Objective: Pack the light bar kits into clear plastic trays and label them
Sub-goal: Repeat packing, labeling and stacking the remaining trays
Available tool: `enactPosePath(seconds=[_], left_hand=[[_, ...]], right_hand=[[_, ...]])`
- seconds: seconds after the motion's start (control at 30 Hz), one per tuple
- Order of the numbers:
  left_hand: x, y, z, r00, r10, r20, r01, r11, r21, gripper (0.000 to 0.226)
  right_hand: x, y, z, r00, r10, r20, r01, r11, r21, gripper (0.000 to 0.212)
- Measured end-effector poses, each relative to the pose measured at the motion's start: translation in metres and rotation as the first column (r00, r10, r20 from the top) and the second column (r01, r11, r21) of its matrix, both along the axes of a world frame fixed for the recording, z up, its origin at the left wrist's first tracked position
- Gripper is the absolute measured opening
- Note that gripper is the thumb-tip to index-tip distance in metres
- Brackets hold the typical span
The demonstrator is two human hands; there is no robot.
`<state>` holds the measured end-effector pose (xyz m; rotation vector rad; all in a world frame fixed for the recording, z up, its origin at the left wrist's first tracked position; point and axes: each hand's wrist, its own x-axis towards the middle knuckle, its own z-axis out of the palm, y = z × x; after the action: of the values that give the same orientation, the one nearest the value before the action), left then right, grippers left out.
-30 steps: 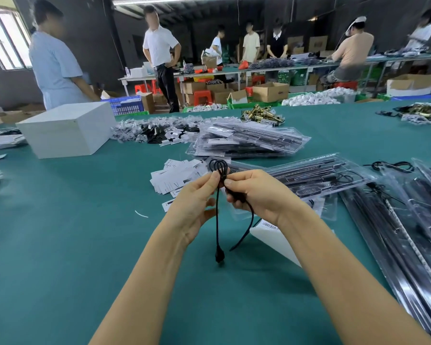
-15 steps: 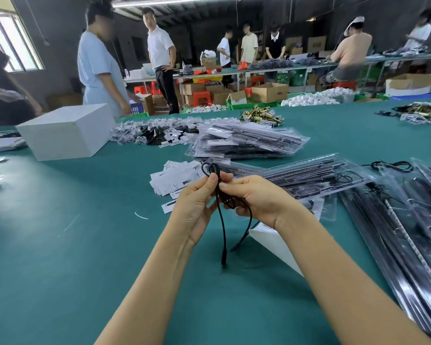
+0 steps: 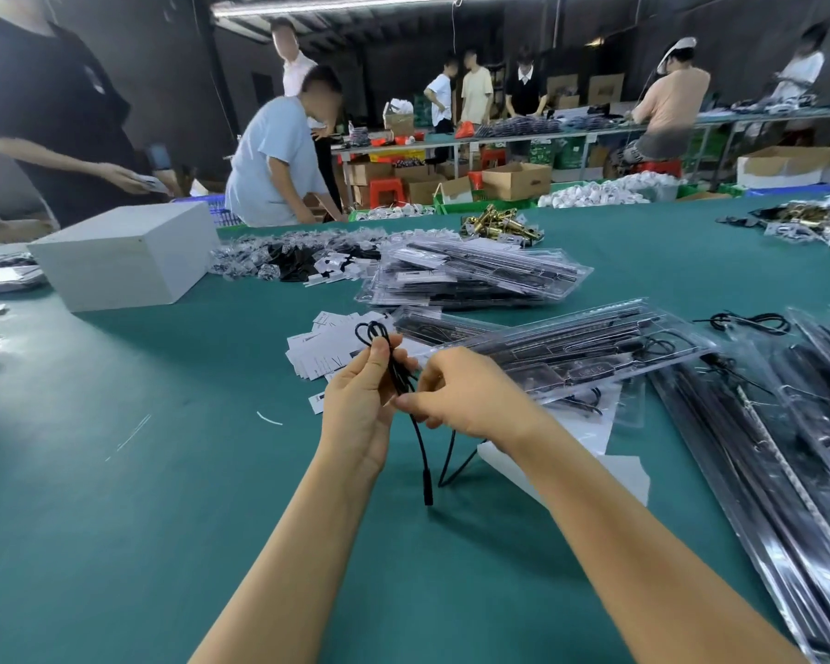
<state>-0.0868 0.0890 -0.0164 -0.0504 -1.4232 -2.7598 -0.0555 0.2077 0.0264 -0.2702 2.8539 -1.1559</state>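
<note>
A thin black cable [image 3: 421, 448] hangs above the green table [image 3: 116, 519], folded into a small loop at its top. My left hand [image 3: 363, 404] grips the folded bundle just under the loop. My right hand [image 3: 456, 400] pinches the cable beside it, lower down. Two loose ends dangle below, one ending in a plug near the table. Just behind my hands lies a clear plastic tray [image 3: 571, 352] holding light bars. A spread of white paper labels [image 3: 329, 349] lies to its left.
A stack of filled trays [image 3: 475, 275] sits farther back, with more trays [image 3: 787, 448] along the right edge. A white box [image 3: 121, 254] stands at the left. Small bagged parts [image 3: 288, 261], brass fittings [image 3: 499, 227] and another cable [image 3: 743, 322] lie around. People stand beyond the table.
My right hand has slid down and right along the cable, and the loop now stands higher above my left thumb. The person in light blue has bent over the far table edge.
</note>
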Motion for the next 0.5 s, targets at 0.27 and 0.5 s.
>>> enactPosePath(seconds=[0.27, 0.5], left_hand=[[-0.004, -0.004, 0.005, 0.997, -0.024, 0.077, 0.011, 0.987, 0.16, 0.022], [-0.006, -0.005, 0.006, 0.986, -0.056, 0.156, 0.023, 0.978, 0.208, 0.021]], right_hand=[[-0.003, 0.006, -0.003, 0.944, 0.207, 0.256, -0.101, 0.922, -0.373, 0.01], [-0.012, 0.036, -0.001, 0.895, 0.269, 0.356, -0.12, 0.913, -0.39, 0.014]])
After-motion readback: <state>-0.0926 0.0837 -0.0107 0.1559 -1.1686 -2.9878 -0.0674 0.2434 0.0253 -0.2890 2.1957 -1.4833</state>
